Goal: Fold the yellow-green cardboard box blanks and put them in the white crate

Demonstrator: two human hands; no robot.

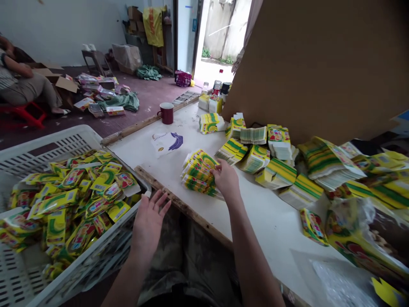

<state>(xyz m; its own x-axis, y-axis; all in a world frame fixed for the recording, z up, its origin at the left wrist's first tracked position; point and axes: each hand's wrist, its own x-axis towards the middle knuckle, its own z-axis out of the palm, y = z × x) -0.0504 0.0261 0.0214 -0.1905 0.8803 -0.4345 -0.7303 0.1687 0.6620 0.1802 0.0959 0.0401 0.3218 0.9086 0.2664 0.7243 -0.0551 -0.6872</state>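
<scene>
Right grip [226,178]: thumb and fingertips drawn together against the near-right edge of a fanned stack [197,170], touching it; whether they pinch a single piece cannot be told. The stack, printed yellow, green and red, lies directly left of this grip on the white tabletop [255,221].

Left grip [149,219]: open, palm upward, fingers spread, held apart from the stack, just beside the near corner of a white slatted basket [72,137]. Left of this grip, the basket holds a loose heap of yellow-green packets [73,204]. A wooden strip [188,208] edges the tabletop between the two grips.

Beyond the right grip and to its left: a printed sheet [168,143] with a purple figure and, farther off, a dark red mug [166,113]. To the right of the same grip: rows of bundles [277,172] in matching print, some tilted against one another; nearer, a lone packet [313,226] beside a printed bag [348,238]. Behind the bundles leans a brown board [319,72].

Well apart from the left grip, at far left: a seated person [24,81] on a red stool [30,113].
</scene>
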